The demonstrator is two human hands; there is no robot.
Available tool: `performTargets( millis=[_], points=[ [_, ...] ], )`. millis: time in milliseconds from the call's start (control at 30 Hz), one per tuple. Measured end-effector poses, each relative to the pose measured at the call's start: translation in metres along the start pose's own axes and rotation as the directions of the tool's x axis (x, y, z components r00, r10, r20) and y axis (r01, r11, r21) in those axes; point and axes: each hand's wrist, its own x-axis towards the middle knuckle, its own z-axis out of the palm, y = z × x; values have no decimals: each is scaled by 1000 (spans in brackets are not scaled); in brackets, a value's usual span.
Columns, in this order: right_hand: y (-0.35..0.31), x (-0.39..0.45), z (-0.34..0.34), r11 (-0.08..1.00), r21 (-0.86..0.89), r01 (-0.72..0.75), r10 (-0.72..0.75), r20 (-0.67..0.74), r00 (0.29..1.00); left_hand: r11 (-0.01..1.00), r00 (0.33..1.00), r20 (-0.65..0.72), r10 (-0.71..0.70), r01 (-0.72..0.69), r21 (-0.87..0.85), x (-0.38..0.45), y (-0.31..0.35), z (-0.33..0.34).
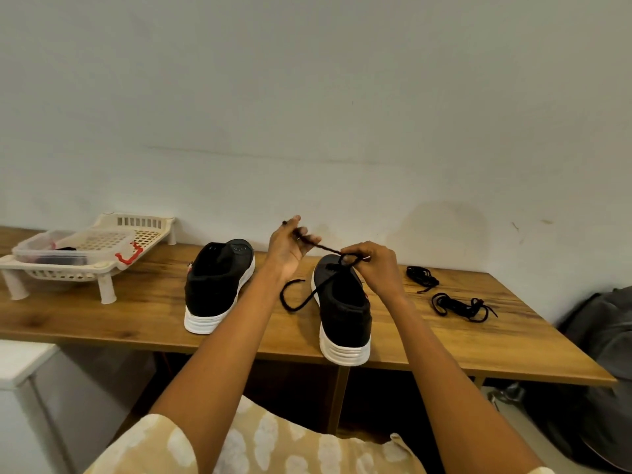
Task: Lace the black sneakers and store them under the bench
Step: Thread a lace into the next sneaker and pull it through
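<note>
Two black sneakers with white soles stand on the wooden bench (136,319), heels toward me. The left sneaker (219,282) has no lace in it. Over the toe end of the right sneaker (345,309) a black lace (301,299) is stretched between my hands, and its loose end curls on the bench to the shoe's left. My left hand (287,248) pinches one part of the lace, raised above the bench. My right hand (372,265) pinches the lace at the shoe's front eyelets.
Two loose bundles of black lace (461,306) lie on the bench to the right. A cream plastic rack (85,254) holding a clear lidded box stands at the left. A grey bag (602,336) sits beyond the bench's right end. A white cabinet (27,398) stands at lower left.
</note>
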Motion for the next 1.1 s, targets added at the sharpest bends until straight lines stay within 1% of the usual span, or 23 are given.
performTargets(
  millis=[33,100,167,200,233,300,367,400,433,500,567,633,700,733,800,833,900,933,967,1000,1033,1067,1100],
  points=[
    [1,0,-1,1000,24,-19,19,19,1000,997,1000,11,23,-24,70,-1,0,1],
    [3,0,-6,993,100,-69,64,49,997,928,996,54,71,-86,363,-2,-3,3],
    [4,-2,-13,936,309,-166,152,70,986,723,985,157,72,-159,672,-6,-4,7],
    [4,-4,-15,879,423,-218,205,78,976,626,979,199,51,-186,757,-7,-5,7],
    [5,-6,-18,821,510,-257,254,78,964,563,975,218,35,-199,802,-7,-7,6],
    [10,-11,-24,736,602,-309,333,75,940,491,977,211,31,-199,848,-6,-8,0],
    [16,-15,-29,643,689,-333,389,80,918,461,984,175,28,-168,871,-5,-6,-5],
    [18,-16,-31,570,753,-330,431,68,900,449,987,158,16,-148,881,-5,-6,-5],
    [21,-16,-34,478,820,-316,502,40,864,420,989,150,-1,-136,897,-5,-7,-6],
    [27,-12,-39,298,914,-277,683,-2,730,283,987,155,-47,-135,950,-4,-10,-5],
    [35,-12,-36,196,923,-331,795,48,605,132,987,120,-103,-106,985,-5,-16,-4],
    [44,-13,-30,184,807,-561,856,149,495,7,989,52,-137,-52,999,-11,-17,-2],
    [49,-16,-22,200,590,-782,876,250,412,-56,992,30,-119,-37,998,-11,-18,-4],
    [48,-18,-21,208,470,-858,878,297,376,-76,993,55,-104,-63,995,-10,-19,-5],
    [47,-17,-21,319,144,-937,881,318,349,-162,979,185,-91,-198,967,-4,-20,-9],
    [47,-16,-20,399,-55,-915,881,299,366,-202,961,254,-114,-272,941,-2,-21,-9],
    [45,-11,-15,515,-388,-764,857,226,463,-198,926,346,-154,-372,907,-1,-22,-6],
    [43,-8,-15,537,-512,-671,835,206,511,-194,915,370,-161,-397,897,-3,-22,-4],
    [39,-4,-15,534,-593,-602,826,214,522,-195,903,399,-158,-425,884,-5,-22,-2],
    [35,-1,-16,535,-607,-587,831,252,497,-186,892,426,-152,-449,874,-6,-21,0],
    [26,0,-17,551,-550,-627,834,333,440,-151,879,453,-148,-473,868,-6,-21,0],
    [17,1,-19,568,-449,-690,814,433,388,-98,869,472,-146,-487,868,-5,-20,0],
    [10,1,-20,584,-324,-744,770,512,381,-52,863,483,-147,-494,868,-6,-20,0]
  ],
)
